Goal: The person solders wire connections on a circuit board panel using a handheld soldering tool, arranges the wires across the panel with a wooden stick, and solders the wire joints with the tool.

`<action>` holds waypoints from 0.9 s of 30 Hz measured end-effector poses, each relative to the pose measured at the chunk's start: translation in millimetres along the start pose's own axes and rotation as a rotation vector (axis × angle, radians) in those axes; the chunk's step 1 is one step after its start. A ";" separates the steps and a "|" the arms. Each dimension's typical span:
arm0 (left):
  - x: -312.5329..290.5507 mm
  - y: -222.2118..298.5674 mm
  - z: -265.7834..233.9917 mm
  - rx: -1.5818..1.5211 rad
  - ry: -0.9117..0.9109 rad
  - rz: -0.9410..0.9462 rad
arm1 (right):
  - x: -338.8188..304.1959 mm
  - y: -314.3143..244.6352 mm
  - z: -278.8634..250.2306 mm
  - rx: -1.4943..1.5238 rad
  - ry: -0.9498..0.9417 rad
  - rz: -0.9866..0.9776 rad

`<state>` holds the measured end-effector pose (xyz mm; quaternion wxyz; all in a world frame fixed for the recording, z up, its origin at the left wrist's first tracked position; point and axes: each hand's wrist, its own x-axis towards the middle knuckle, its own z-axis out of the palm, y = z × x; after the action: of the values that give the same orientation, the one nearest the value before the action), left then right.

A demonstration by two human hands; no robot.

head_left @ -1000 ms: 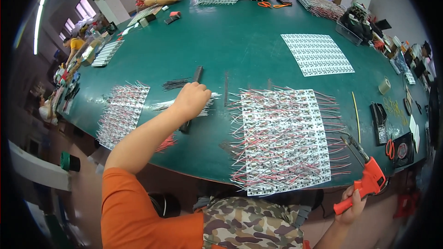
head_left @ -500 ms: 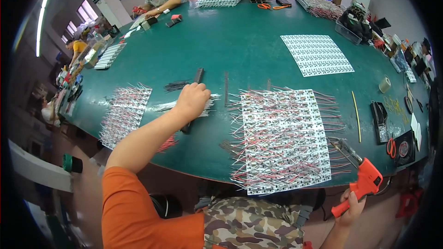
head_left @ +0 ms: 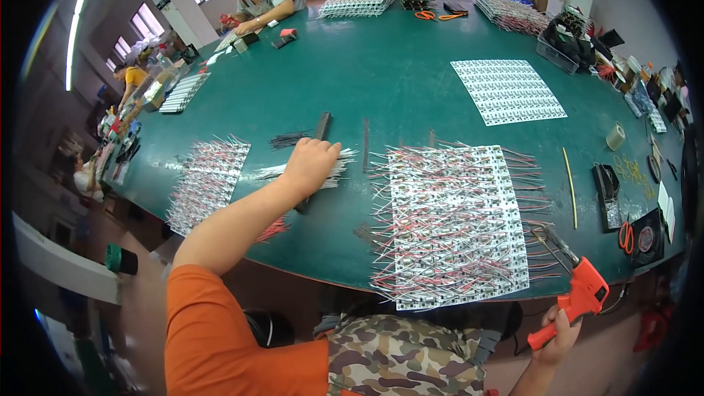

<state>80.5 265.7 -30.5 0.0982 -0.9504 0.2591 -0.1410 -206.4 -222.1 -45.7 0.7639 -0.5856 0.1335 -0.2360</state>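
My left hand is closed, knuckles up, over a bundle of white wires that lies across a dark bar. Its fingertips are hidden, so what they grip cannot be made out. My right hand is wrapped round the handle of a red soldering gun. The gun's metal tip points up and left, close to the wire ends at the right edge of a large white circuit board panel. Red and white wires cover most of that panel, which lies in front of me.
A second wired panel lies left. Black wires and red wires flank my left arm. A bare panel, yellow stick, solder spool and orange-handled scissors lie right. Another person works at the far left.
The whole view has shifted slightly. My left hand stays over the white wires, and my right hand still holds the soldering gun near the panel's right edge.
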 end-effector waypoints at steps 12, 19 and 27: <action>-6.0 -3.4 10.3 -0.018 0.187 -0.083 | -1.6 1.7 -9.6 0.010 0.004 0.013; 7.1 0.2 -23.3 -0.208 0.075 -0.193 | -3.0 2.2 -7.4 0.036 0.004 -0.024; 20.0 32.2 -75.1 -1.384 -0.360 -0.688 | -3.9 -6.5 3.8 0.052 -0.041 0.016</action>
<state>58.1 219.5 36.2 -0.5237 -0.8305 -0.0403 0.1853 -209.2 -218.3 -38.7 0.7833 -0.5691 0.1163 -0.2214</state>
